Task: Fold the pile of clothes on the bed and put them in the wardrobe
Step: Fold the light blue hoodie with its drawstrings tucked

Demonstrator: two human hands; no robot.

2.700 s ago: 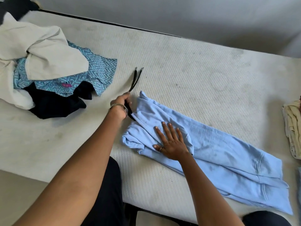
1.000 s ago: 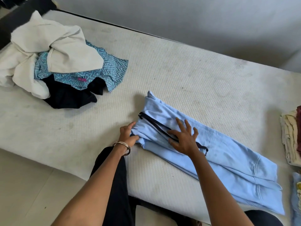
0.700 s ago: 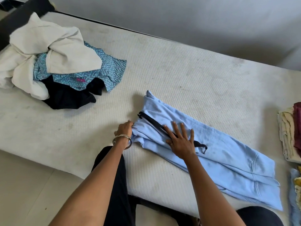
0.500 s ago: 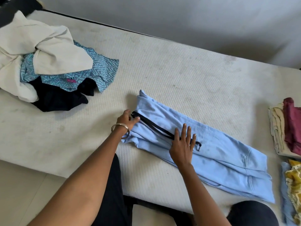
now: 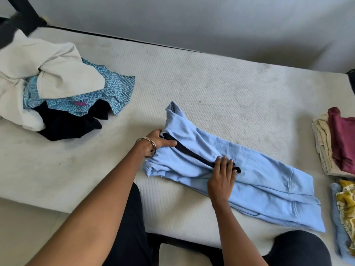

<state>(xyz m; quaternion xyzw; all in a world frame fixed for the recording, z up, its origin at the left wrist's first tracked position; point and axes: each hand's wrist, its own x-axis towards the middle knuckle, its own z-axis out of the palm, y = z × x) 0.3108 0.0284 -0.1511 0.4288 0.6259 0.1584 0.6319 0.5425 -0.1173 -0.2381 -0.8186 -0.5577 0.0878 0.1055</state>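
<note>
Head view: light-blue sweatpants lie on the mattress, long axis running from waistband at upper left to cuffs at lower right. Left hand grips the waistband, fingers curled. Right hand presses the black drawstring, fingers straight and together.

One light-blue garment with one black drawstring; three crumpled garments far left: cream, zigzag-patterned, black. Two folded stacks right. Two hands.
</note>
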